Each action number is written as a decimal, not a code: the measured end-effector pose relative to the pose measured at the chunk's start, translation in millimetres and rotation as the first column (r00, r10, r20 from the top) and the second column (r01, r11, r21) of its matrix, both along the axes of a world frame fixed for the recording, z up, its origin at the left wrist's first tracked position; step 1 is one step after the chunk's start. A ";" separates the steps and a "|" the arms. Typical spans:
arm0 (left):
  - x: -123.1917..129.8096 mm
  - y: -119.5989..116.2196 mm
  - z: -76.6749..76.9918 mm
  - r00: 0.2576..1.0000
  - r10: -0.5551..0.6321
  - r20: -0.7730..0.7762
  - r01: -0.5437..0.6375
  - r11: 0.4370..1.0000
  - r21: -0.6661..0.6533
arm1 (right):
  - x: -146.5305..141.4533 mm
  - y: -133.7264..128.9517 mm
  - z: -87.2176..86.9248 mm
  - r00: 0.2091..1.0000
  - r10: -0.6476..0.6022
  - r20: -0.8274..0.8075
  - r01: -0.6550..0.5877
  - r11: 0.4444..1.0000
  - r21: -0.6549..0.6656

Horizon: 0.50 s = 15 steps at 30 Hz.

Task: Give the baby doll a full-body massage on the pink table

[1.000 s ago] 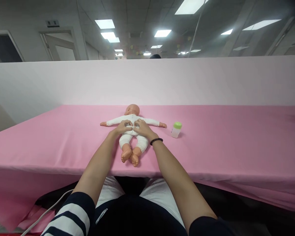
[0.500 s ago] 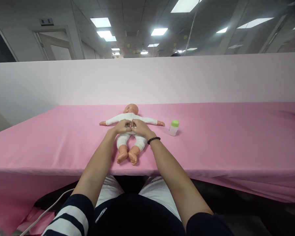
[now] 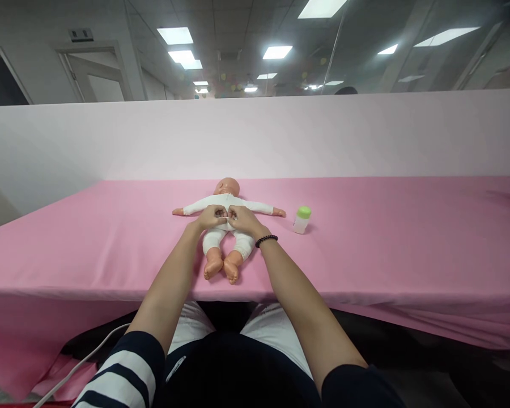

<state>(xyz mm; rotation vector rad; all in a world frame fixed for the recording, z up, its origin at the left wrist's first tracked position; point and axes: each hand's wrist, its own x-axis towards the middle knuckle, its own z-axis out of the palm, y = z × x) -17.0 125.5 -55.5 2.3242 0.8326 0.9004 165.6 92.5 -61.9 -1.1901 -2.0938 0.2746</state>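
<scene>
- 2 hands work at the middle of a baby doll (image 3: 227,188) that lies on its back on a pink-covered bench (image 3: 365,249), head away from the person, arms spread wide, feet towards the near edge.
- The left hand (image 3: 211,217) is clenched, its fingers pinching the white bodysuit (image 3: 226,201) at the doll's belly from the left.
- The right hand (image 3: 243,220) pinches the same fabric from the right, with a black bead bracelet (image 3: 266,241) on its wrist.
- Both hands grasp the fabric, their fingertips close together with a narrow white strip of cloth showing between them; the exact fastening is too small to tell.
- Both forearms reach forward on either side of the doll's legs, and a striped sleeve (image 3: 125,368) shows on the left arm.
- A small bottle with a green cap (image 3: 302,220) stands upright on the bench, just past the doll's outstretched hand on the right.
- A white cable (image 3: 89,362) runs below the bench edge, and a pale pink partition (image 3: 255,136) rises behind the bench.
</scene>
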 end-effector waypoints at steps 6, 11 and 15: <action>4.2 8.9 -7.7 0.993 0.110 0.043 -0.112 0.992 0.064 | 1.0 13.8 -8.6 0.979 0.029 -0.204 -0.027 1.000 0.012; 7.1 12.8 -10.9 0.976 0.211 0.056 -0.216 0.970 0.109 | 4.1 20.8 -11.5 0.978 -0.021 -0.208 0.036 0.997 0.065; 8.7 10.4 -7.8 0.978 0.206 -0.024 -0.203 0.974 0.104 | 2.8 18.2 -10.8 0.997 -0.069 -0.044 0.071 0.996 0.046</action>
